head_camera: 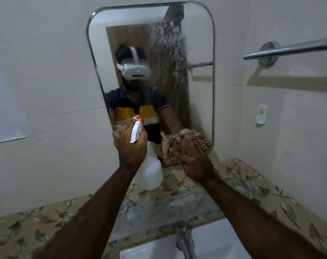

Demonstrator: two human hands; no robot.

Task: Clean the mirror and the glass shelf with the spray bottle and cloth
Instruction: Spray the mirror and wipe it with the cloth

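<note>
- A wall mirror (198, 94) has wet spray streaks across its upper right part.
- The left hand (130, 144) is clenched around a white spray bottle (151, 171), held just in front of the mirror's lower middle.
- The right hand (194, 157) grasps a brown cloth (202, 142) and presses it to the mirror's lower right corner.
- A glass shelf (159, 215) sits below the mirror.
</note>
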